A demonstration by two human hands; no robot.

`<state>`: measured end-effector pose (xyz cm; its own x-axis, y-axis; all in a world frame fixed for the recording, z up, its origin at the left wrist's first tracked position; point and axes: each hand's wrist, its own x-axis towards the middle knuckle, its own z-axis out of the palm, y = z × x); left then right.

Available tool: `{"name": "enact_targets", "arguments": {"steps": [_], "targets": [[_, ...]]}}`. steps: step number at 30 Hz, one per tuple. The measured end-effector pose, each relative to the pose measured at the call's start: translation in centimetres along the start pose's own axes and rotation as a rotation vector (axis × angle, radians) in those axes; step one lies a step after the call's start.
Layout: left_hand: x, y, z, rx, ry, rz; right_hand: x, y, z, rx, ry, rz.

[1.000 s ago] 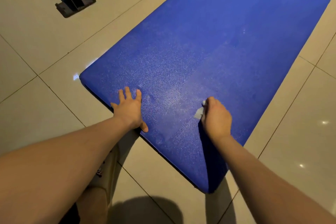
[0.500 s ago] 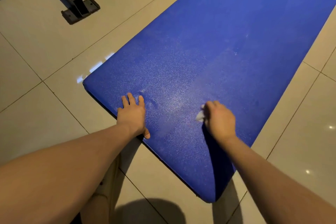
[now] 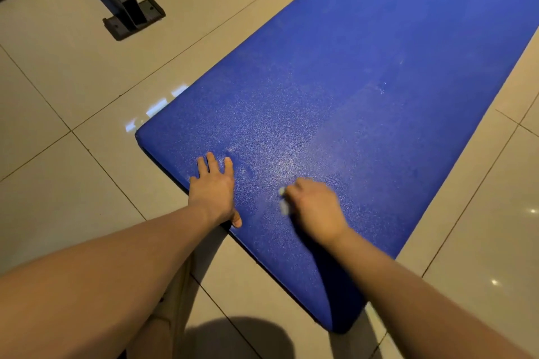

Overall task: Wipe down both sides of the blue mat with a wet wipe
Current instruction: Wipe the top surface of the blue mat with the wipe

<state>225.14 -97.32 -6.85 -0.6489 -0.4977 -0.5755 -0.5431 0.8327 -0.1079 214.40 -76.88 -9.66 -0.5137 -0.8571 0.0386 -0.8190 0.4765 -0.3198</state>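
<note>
Currently: a long rectangular blue mat (image 3: pixel 364 96) with rounded corners is laid flat on glossy beige floor tiles (image 3: pixel 73 81) with thin dark grout lines. The mat surface is finely pebbled. Pale speckled sheen is seen on the near part, while a more even, matte blue is seen further up. The near short edge runs diagonally across the view, and a thin dark side edge is visible along it.

Left grip (image 3: pixel 214 192), a bare hand: placed palm down on the mat at the near short edge, fingers straight and slightly spread, thumb lying along the edge. Nothing is held; the mat is only pressed.

Right grip (image 3: pixel 315 207), a bare hand: fingers are curled and clamped on a small crumpled white wet wipe (image 3: pixel 282 204). The grip is blurred, so finger detail cannot be read. The wipe sticks out at the fingers' left side and is held down against the mat surface.

The wipe is located between the two grips, touching the right one, near the left one but apart from it, a little in from the near short edge.

A black rectangular metal tube frame with a flat bolted foot plate (image 3: pixel 131 17) is seen top left on the tiles, well apart from the mat. Bright reflections are seen on the tiles by the mat's left corner.
</note>
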Motion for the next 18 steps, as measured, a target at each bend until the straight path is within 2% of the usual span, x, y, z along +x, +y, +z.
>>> {"name": "enact_targets", "arguments": {"steps": [3, 6, 8, 11, 15, 16, 18], "targets": [[0.1, 0.1, 0.1, -0.009, 0.004, -0.006, 1.8, 4.8, -1.7, -0.101, 0.055, 0.319], [0.2, 0.2, 0.1, -0.011, 0.013, -0.015, 1.9, 2.9, -0.9, -0.084, 0.105, 0.413], [0.2, 0.3, 0.0, -0.005, 0.012, -0.016, 0.9, -0.8, 0.6, -0.005, 0.093, 0.363], [0.1, 0.3, -0.1, 0.003, 0.005, -0.023, -0.8, -5.7, 2.3, 0.123, 0.012, 0.17], [0.1, 0.6, -0.5, 0.02, -0.023, -0.033, 0.1, -5.0, 1.5, 0.034, -0.096, -0.171], [0.2, 0.9, -0.6, 0.028, -0.033, -0.035, 0.9, -3.7, 1.0, 0.003, -0.097, -0.17], [0.4, 1.2, -0.8, 0.041, -0.055, -0.043, 2.7, 0.0, 0.0, -0.069, -0.032, -0.013]]}}
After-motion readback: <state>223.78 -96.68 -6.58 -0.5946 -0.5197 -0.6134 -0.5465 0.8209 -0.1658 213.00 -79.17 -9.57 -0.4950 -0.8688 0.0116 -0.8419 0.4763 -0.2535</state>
